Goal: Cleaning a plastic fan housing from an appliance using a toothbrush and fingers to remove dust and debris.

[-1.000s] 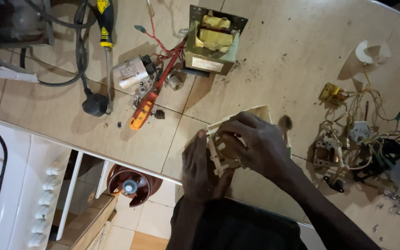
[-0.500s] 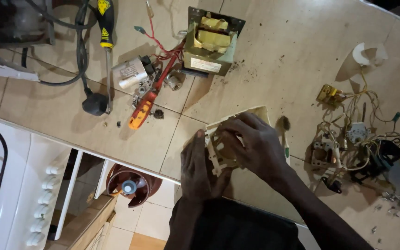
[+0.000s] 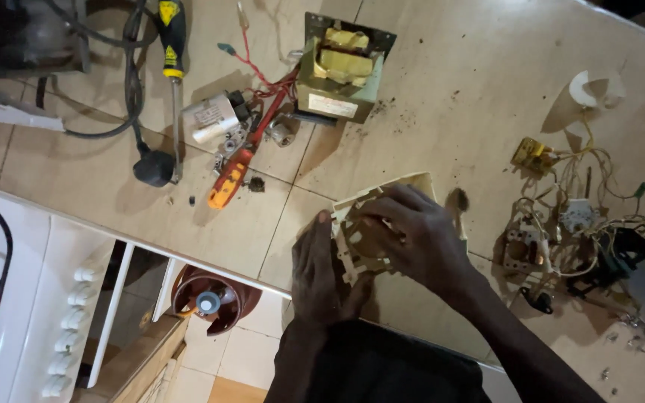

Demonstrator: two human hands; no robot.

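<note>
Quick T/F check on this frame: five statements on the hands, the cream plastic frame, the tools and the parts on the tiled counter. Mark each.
1. Both hands grip the cream plastic frame. True: left hand at its left edge, right hand over its top.
2. The transformer lies in the right hand. False: it sits on the tiled counter, apart from both hands.
3. An orange-handled tool lies left of the frame. True.
4. The wire tangle lies left of the hands. False: it is to their right.
5. The yellow-and-black screwdriver is held. False: it lies on the counter.
</note>
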